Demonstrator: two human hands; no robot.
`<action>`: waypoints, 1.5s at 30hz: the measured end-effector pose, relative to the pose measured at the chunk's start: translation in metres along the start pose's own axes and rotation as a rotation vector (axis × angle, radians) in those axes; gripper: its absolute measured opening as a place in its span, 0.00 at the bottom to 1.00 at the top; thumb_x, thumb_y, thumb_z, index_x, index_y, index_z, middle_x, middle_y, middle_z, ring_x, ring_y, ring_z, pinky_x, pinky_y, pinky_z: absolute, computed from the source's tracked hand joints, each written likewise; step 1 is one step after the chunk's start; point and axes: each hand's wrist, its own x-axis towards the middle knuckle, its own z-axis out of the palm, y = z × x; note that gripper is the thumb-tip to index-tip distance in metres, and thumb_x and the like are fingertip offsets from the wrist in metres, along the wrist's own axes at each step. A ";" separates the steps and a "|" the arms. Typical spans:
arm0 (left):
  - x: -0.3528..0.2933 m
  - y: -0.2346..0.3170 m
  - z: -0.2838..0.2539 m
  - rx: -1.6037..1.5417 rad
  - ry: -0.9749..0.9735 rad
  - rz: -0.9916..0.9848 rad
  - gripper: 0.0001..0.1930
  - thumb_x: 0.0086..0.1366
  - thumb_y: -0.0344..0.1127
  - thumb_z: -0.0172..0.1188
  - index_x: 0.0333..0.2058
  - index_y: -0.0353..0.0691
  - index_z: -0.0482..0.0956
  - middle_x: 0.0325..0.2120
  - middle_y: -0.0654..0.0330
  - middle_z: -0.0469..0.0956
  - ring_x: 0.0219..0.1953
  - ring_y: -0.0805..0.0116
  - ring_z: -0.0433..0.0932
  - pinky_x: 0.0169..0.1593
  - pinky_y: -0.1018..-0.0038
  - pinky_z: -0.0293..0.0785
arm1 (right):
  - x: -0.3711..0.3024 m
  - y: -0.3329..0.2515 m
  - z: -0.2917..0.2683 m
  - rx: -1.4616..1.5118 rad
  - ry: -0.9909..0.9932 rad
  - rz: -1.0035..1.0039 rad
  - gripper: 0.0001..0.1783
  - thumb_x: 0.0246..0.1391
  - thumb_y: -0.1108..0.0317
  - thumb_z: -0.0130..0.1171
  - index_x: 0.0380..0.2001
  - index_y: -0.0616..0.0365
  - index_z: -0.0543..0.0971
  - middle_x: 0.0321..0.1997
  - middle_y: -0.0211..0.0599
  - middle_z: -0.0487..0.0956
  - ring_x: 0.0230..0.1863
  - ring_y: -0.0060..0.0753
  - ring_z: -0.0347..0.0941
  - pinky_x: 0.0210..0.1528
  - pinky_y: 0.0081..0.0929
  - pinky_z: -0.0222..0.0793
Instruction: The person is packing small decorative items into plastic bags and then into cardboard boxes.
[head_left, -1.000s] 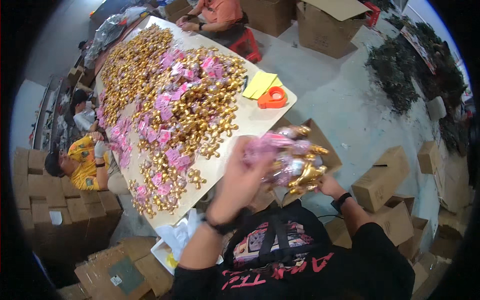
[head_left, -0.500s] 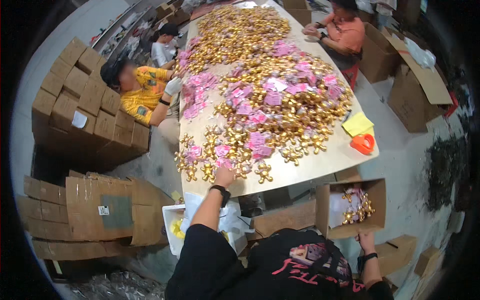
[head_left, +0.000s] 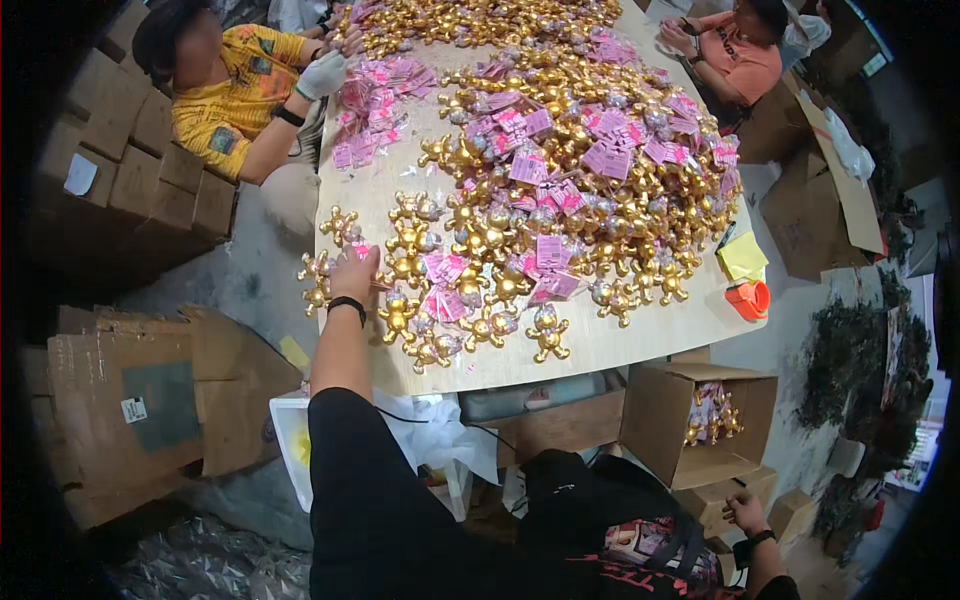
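Note:
At the near left corner of the table, my left hand (head_left: 354, 272) reaches among shiny gold bear figures (head_left: 397, 317). Its fingers curl down over one with a pink tag, and the fingertips are partly hidden. Beside and beyond it, more gold bears with pink printed tags form a large heap (head_left: 600, 190). My right hand (head_left: 745, 512) is low at the right, just below an open cardboard box (head_left: 650, 420) and apart from it; its fingers are loosely bent, with nothing seen in them. Several tagged gold bears (head_left: 712, 420) lie inside that box.
On the table's right corner are an orange tape roll (head_left: 748, 300) and a yellow paper pad (head_left: 742, 257). A white bin (head_left: 290, 440) stands below the near edge. Co-workers sit at the left (head_left: 235, 100) and right (head_left: 740, 60). Stacked cartons (head_left: 130, 190) line the left.
My left hand has moved left along the bears at the near edge. My right hand has let go of the box's lower edge and dropped below it. The view has shifted.

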 end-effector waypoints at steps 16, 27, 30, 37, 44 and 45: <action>-0.097 -0.052 -0.144 -0.425 0.561 -0.011 0.12 0.59 0.33 0.58 0.41 0.39 0.83 0.32 0.44 0.81 0.37 0.45 0.80 0.41 0.57 0.76 | 0.070 0.025 0.047 -0.100 -0.039 -0.321 0.16 0.61 0.59 0.58 0.33 0.65 0.78 0.29 0.39 0.82 0.28 0.29 0.79 0.29 0.27 0.72; -0.283 0.185 -0.334 -0.756 0.626 0.184 0.22 0.60 0.15 0.49 0.53 0.31 0.75 0.47 0.51 0.80 0.50 0.68 0.77 0.53 0.72 0.74 | 0.084 0.011 0.047 -0.300 0.108 -0.684 0.22 0.54 0.51 0.57 0.24 0.62 0.81 0.21 0.51 0.78 0.24 0.53 0.75 0.32 0.43 0.70; -0.313 0.275 -0.345 -0.826 0.392 0.304 0.23 0.57 0.13 0.47 0.51 0.32 0.77 0.47 0.51 0.80 0.48 0.66 0.79 0.51 0.72 0.74 | 0.082 0.008 0.042 -0.291 0.074 -0.681 0.23 0.55 0.51 0.55 0.20 0.60 0.82 0.19 0.48 0.78 0.23 0.52 0.76 0.31 0.42 0.71; -0.342 0.460 -0.260 -0.783 0.015 0.749 0.17 0.60 0.23 0.57 0.49 0.39 0.80 0.44 0.51 0.81 0.41 0.57 0.81 0.49 0.68 0.75 | 0.083 -0.013 0.017 -0.166 -0.150 -0.731 0.26 0.60 0.50 0.50 0.19 0.57 0.83 0.19 0.36 0.82 0.25 0.41 0.79 0.34 0.37 0.75; -0.307 0.471 -0.139 -0.962 0.032 0.759 0.20 0.63 0.34 0.59 0.53 0.38 0.75 0.37 0.44 0.80 0.38 0.52 0.82 0.44 0.63 0.77 | 0.080 -0.003 0.024 -0.205 -0.082 -0.623 0.24 0.56 0.48 0.57 0.21 0.58 0.83 0.20 0.40 0.81 0.24 0.44 0.78 0.32 0.38 0.72; -0.288 0.452 -0.136 -0.887 -0.073 0.547 0.20 0.62 0.37 0.59 0.52 0.37 0.76 0.41 0.42 0.78 0.43 0.48 0.79 0.48 0.61 0.75 | 0.069 -0.009 0.023 -0.272 -0.044 -0.541 0.23 0.57 0.51 0.57 0.20 0.60 0.82 0.20 0.41 0.81 0.22 0.41 0.77 0.30 0.37 0.71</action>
